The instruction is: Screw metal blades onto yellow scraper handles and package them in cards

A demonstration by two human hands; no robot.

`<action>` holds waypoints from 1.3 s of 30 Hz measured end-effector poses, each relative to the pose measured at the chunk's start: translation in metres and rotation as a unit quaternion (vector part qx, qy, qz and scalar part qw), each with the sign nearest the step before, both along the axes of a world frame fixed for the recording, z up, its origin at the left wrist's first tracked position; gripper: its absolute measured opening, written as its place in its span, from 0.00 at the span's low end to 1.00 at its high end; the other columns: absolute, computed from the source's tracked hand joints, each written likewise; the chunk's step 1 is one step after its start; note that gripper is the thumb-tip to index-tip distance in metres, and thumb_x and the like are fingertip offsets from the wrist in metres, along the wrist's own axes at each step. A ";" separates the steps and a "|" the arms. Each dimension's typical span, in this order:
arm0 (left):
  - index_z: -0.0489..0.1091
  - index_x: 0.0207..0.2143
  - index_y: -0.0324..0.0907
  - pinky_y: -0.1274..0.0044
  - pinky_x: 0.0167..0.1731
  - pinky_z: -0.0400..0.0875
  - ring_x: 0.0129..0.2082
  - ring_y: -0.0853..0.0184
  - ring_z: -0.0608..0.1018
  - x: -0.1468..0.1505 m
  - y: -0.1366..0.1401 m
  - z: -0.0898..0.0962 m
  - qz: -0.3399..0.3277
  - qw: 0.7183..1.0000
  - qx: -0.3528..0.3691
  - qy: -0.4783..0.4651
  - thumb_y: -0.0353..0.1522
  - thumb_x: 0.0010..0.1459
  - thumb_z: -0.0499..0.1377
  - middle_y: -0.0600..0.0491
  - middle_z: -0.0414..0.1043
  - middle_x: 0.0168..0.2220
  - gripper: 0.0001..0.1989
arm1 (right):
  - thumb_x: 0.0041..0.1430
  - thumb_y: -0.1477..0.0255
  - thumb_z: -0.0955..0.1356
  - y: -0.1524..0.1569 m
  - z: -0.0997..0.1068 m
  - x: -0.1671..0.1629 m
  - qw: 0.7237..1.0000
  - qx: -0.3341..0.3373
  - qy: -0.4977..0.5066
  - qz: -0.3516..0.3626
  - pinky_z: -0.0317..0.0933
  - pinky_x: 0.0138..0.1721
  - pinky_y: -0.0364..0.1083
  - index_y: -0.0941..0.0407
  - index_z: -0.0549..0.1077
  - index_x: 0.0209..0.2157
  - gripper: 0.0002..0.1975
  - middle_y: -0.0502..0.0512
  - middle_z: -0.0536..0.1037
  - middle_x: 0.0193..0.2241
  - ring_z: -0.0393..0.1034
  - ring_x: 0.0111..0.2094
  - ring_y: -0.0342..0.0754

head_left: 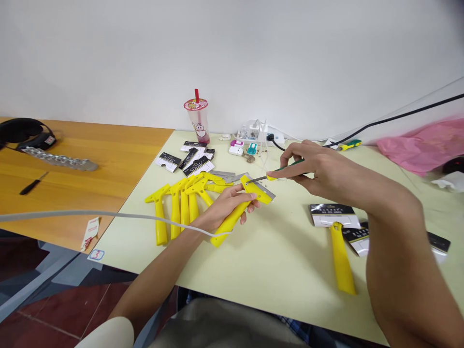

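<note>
My left hand (pixel 232 205) is wrapped round a yellow scraper (pixel 232 223), just above the table, with its metal blade (pixel 268 192) pointing right. In my right hand (pixel 308 162) is a screwdriver (pixel 277 175) with a green and yellow handle. Its shaft reaches left to a screw spot on the scraper's head; whether the tip is seated I cannot tell. Several more yellow scrapers (pixel 159 220) lie side by side left of my left hand, partly overlapping. Loose metal blades (pixel 223 175) lie behind them.
Black and white cards (pixel 168 162) lie near a lidded cup (pixel 198 121) with a red straw. A white power strip (pixel 259 133) stands by the wall. On the right are a yellow handle (pixel 342 261), packaging (pixel 331 215), another screwdriver (pixel 350 145) and a pink bag (pixel 416 145). A grey cable (pixel 108 213) crosses the left foreground.
</note>
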State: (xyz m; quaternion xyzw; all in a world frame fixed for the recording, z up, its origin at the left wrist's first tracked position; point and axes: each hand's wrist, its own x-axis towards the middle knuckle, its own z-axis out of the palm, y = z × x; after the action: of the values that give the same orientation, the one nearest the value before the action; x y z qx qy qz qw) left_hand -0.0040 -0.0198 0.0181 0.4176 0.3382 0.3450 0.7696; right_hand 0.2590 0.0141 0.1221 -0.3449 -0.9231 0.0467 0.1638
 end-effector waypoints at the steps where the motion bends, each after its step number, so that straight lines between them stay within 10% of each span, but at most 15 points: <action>1: 0.74 0.46 0.40 0.83 0.19 0.69 0.30 0.72 0.74 0.000 0.000 0.000 0.003 1.000 0.001 -0.004 0.39 0.61 0.72 0.48 0.79 0.39 0.17 | 0.70 0.75 0.64 -0.001 0.000 -0.001 1.000 0.006 0.000 0.001 0.70 0.47 0.60 0.44 0.88 0.52 0.22 0.62 0.80 0.47 0.73 0.48 0.61; 13: 0.72 0.40 0.39 0.82 0.15 0.66 0.26 0.71 0.72 0.001 0.006 -0.008 0.040 0.998 0.017 -0.043 0.53 0.68 0.63 0.47 0.77 0.35 0.24 | 0.70 0.75 0.64 -0.006 0.004 -0.008 1.000 0.002 0.007 -0.007 0.69 0.49 0.58 0.42 0.87 0.53 0.23 0.60 0.79 0.47 0.72 0.48 0.59; 24: 0.69 0.36 0.40 0.80 0.13 0.61 0.18 0.74 0.67 0.003 0.004 -0.004 0.095 0.992 0.081 0.001 0.55 0.67 0.61 0.50 0.76 0.31 0.26 | 0.71 0.53 0.68 -0.010 0.024 0.003 0.981 -0.089 0.090 -0.144 0.64 0.36 0.52 0.50 0.81 0.53 0.19 0.57 0.83 0.42 0.74 0.35 0.54; 28: 0.68 0.37 0.41 0.80 0.13 0.63 0.17 0.75 0.68 0.009 -0.003 0.003 0.103 0.990 0.099 0.019 0.58 0.65 0.62 0.50 0.78 0.32 0.28 | 0.76 0.51 0.62 -0.007 0.010 -0.020 0.958 -0.184 0.148 -0.160 0.62 0.36 0.50 0.52 0.75 0.37 0.21 0.56 0.82 0.37 0.72 0.33 0.51; 39: 0.69 0.38 0.40 0.78 0.13 0.64 0.14 0.75 0.68 0.009 -0.012 0.012 0.096 0.988 0.117 0.040 0.58 0.67 0.58 0.51 0.78 0.32 0.28 | 0.55 0.57 0.79 -0.002 -0.030 -0.054 0.889 -0.310 0.314 -0.119 0.61 0.34 0.48 0.53 0.71 0.39 0.21 0.55 0.85 0.42 0.71 0.35 0.50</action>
State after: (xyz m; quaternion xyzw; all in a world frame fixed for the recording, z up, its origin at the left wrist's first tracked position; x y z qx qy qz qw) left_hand 0.0049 -0.0318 0.0304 0.4837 0.3648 0.4372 0.6647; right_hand 0.2046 0.0120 0.0920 -0.4524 -0.7141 0.4167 0.3344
